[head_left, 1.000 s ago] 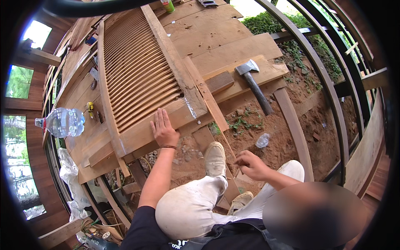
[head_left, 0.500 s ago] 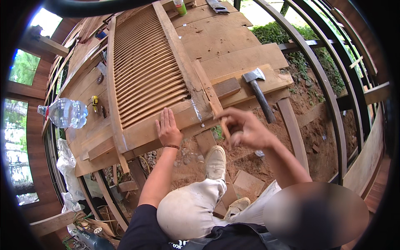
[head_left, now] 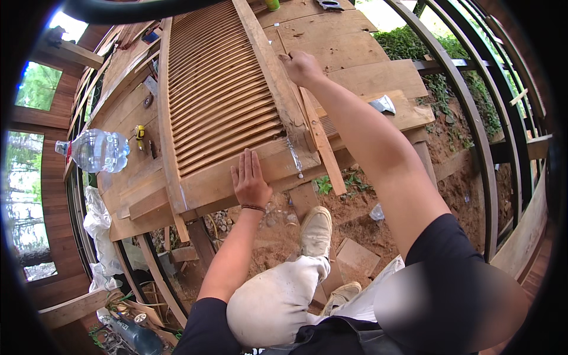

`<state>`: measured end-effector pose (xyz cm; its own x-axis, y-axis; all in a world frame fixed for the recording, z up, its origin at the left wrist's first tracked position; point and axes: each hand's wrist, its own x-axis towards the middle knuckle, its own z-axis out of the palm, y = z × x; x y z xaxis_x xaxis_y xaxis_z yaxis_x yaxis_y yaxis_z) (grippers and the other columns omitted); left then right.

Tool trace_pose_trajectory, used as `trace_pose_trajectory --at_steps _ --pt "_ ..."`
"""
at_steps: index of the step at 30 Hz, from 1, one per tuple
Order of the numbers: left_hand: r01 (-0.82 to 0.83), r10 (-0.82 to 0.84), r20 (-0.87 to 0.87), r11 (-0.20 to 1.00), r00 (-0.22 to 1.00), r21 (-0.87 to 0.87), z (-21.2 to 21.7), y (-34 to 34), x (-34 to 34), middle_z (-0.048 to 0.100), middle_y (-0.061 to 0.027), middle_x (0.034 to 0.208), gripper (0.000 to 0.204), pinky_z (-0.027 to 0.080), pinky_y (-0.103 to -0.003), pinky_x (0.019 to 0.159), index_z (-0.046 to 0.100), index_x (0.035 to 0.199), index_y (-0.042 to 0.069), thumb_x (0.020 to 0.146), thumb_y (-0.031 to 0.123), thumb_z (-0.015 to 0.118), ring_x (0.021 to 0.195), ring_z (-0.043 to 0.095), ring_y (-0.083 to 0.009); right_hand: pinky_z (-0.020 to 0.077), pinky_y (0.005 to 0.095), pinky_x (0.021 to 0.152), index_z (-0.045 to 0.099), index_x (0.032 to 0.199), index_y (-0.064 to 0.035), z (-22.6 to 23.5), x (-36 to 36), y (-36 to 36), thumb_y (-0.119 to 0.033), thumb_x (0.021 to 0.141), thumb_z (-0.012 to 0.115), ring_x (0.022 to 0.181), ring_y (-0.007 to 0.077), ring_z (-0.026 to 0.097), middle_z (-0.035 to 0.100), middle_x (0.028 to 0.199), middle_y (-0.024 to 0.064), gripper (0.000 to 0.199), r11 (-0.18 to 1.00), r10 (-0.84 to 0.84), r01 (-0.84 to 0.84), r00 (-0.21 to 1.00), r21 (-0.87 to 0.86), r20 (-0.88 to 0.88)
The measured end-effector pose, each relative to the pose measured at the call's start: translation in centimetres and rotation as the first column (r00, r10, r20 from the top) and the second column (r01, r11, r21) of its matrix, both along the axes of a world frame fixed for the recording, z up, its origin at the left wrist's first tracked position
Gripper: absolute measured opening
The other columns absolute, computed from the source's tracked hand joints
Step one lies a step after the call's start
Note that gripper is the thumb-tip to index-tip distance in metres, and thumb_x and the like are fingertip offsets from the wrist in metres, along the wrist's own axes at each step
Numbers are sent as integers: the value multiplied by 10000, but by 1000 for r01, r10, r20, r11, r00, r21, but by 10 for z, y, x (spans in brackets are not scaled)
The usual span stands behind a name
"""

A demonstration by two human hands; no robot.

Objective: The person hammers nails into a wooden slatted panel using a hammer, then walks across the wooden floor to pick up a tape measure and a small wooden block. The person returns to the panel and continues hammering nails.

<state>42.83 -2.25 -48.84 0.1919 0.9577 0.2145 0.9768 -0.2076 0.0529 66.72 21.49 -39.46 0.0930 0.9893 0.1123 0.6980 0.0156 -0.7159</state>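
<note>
A louvred wooden panel (head_left: 222,100) lies across the boards in front of me. My left hand (head_left: 252,182) rests flat on its near rail, fingers stretched out and holding nothing. Farther off, beside the panel's right side rail, my right hand (head_left: 302,69) is closed around a thin wooden strip (head_left: 281,39), whose far end sticks out past my fingers. Below that hand, a wider wooden slat (head_left: 327,155) runs along the panel's right edge and juts over the near edge of the boards. My fist hides where the strip and slat meet.
An axe (head_left: 383,105) lies on the right, mostly behind my forearm. On the left are a large clear bottle (head_left: 99,151), a yellow tape measure (head_left: 139,133) and a small disc (head_left: 148,102). Dark metal bars (head_left: 467,118) stand at right. A teal power tool (head_left: 133,336) sits below left.
My right hand has moved from the slat's near end to far along the panel's right side. A thin strip now shows beyond it. The left hand stays on the rail; the view has shifted slightly.
</note>
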Motion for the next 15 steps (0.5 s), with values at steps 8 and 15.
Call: trace_pose_trajectory --at_steps 8,15 --pt "24 -24 -11 999 1000 28 -1 1 -1 392 -114 1584 918 273 -534 1199 394 1516 72 679 149 764 1466 377 -262 494 484 952 670 1121 29 -38 -6 21 -378 1018 465 1118 439 619 667 1155 277 467 990 -14 18 1000 -140 25" --pt "25 -25 -1 1000 1000 14 4 -1 -1 381 -109 1591 919 258 -532 1206 374 1532 76 696 150 747 1472 365 -260 501 511 823 592 1074 17 -5 16 -22 -314 1001 494 935 450 649 681 968 274 353 983 -86 101 991 150 -107"
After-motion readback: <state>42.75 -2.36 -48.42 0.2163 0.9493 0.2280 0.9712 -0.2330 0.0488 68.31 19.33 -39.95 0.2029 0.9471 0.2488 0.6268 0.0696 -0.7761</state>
